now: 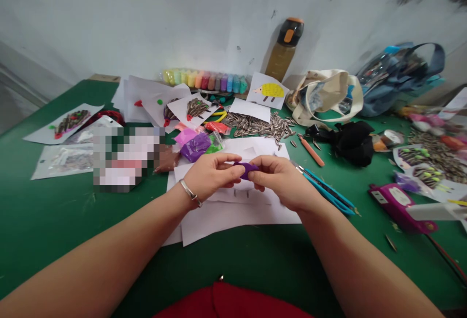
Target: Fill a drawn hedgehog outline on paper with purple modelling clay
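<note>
Both my hands meet over white paper sheets (233, 211) on the green table (47, 211). My left hand (209, 174), with a silver bracelet at the wrist, and my right hand (279, 179) pinch a small lump of purple clay (246, 168) between their fingertips, each closed on one end of it. Just beyond the hands lie small bags of purple, pink and green clay (195, 145) and a heap of striped sunflower seeds (255, 126).
Blue scissors (326, 191) and an orange tool (311, 151) lie right of my hands. Hedgehog seed pictures (195, 108), a yellow hedgehog card (269, 91), a row of clay pots (206, 80), a bottle (284, 48), bags (328, 94) and a purple glue gun (397, 206) surround them.
</note>
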Tool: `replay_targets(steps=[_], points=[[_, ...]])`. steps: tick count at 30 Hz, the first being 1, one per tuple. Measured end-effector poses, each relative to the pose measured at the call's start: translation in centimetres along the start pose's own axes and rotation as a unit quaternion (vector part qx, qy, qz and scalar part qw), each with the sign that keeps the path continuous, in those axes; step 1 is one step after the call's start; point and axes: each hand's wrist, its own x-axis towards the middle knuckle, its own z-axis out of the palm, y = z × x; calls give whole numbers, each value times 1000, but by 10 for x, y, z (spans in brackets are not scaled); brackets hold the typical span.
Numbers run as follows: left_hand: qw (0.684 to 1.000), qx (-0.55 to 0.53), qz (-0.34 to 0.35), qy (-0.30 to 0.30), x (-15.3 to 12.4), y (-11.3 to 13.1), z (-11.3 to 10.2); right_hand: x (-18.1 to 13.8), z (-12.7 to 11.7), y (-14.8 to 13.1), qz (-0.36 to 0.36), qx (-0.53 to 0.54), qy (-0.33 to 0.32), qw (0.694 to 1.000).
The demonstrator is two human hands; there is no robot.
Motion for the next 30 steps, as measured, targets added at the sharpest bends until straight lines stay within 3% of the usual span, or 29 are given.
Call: replay_targets(steps=[9,13,18,30], points=[[999,20,34,21,1,3,0,3,2,6,18,65,-7,998],[999,27,41,10,2,2,-1,5,3,10,39,119,-36,991],[999,11,46,-8,1,1,-1,6,3,13,14,177,-48,983],[998,3,56,-14,3,-4,-2,1,8,6,-33,83,21,996]])
